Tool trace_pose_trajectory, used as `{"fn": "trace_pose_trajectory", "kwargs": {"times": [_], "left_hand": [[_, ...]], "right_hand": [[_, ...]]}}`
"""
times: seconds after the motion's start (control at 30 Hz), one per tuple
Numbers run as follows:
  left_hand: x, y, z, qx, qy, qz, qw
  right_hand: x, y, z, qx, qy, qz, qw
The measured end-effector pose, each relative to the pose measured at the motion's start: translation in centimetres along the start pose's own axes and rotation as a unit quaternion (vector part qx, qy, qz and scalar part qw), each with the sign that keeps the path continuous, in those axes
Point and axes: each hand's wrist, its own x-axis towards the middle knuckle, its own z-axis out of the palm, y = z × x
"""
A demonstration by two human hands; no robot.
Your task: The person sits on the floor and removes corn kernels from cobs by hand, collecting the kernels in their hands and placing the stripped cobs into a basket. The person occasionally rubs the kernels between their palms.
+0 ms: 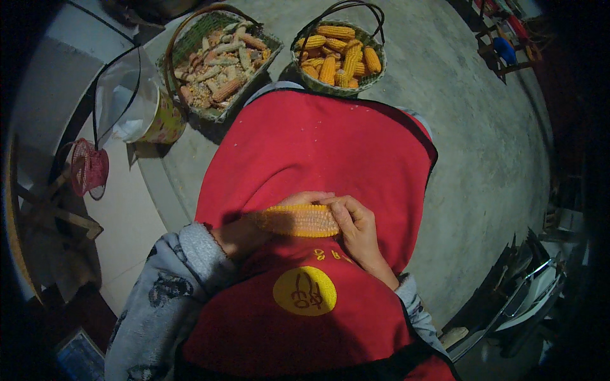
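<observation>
A corn cob (302, 221) lies crosswise above my lap. Its upward face is pale and stripped-looking, with rows of yellow kernels along both edges. My left hand (301, 198) holds it from beneath and behind, and the cob hides most of that palm. At the cob's right end my right hand (355, 221) grips it, the thumb on the near face and the fingers curled over the top. Under both hands spreads a red apron (305, 143) with a few small pale bits scattered on it.
Ahead stands a round basket (333, 90) of yellow corn ears (326, 70). To its left, a handled basket (248, 90) holds stripped cobs (228, 89) and loose kernels. A lined bucket (167, 121) and a pink mesh basket (89, 166) are at left. A motor scooter (529, 295) appears at right.
</observation>
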Motion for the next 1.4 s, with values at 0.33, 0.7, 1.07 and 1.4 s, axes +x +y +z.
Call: {"fn": "trace_pose_trajectory", "kwargs": {"times": [0.33,0.7,1.07,1.4], "left_hand": [[-0.4,-1.1,7.0,0.095,0.095,0.010,0.991],[-1.3,-0.7,8.8,-0.037,0.084,-0.054,0.994],[-2.7,3.9,8.6,-0.051,0.040,0.248,0.967],[1.0,5.2,20.2,0.041,-0.012,0.414,0.909]], "right_hand": [[-1.2,0.6,-0.3,0.051,-0.050,0.057,0.996],[-0.2,-2.5,-0.4,-0.195,-0.102,-0.150,0.964],[-0.3,-5.6,-4.7,-0.135,-0.204,-0.059,0.968],[8.9,-7.6,-1.1,0.471,0.012,-0.076,0.879]]}}
